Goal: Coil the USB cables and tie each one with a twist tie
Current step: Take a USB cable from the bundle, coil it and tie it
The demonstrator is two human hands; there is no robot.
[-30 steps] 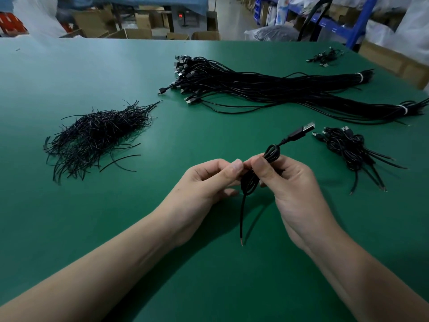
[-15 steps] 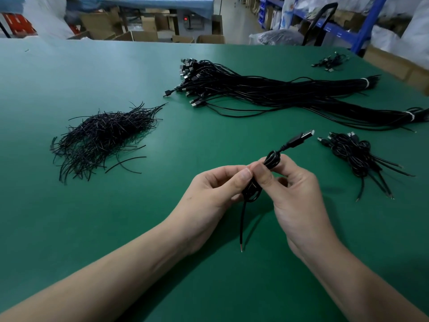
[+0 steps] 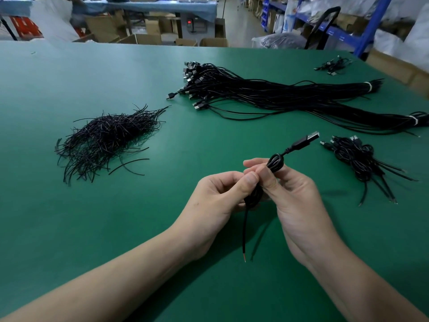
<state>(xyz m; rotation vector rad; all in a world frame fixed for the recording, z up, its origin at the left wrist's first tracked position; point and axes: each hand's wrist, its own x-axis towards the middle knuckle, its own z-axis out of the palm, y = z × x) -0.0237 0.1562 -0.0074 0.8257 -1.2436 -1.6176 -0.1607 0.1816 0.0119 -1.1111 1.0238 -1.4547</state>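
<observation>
Left grip (image 3: 216,201) and right grip (image 3: 299,205) both pinched tight on coiled cable (image 3: 275,162) between them

coil (image 3: 275,161) middle hidden behind thumbs (image 3: 251,180), cable bundle (image 3: 301,98) cropped right

Single head-worn wide-angle view, forward and down, close over green table (image 3: 69,228).

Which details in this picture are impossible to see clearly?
Head view: the left hand and right hand cover the middle of the coiled cable, so whether it is tied is hidden.
Head view: the long cable bundle is cut off by the right edge.
Head view: the far small cable group is too small.
</observation>
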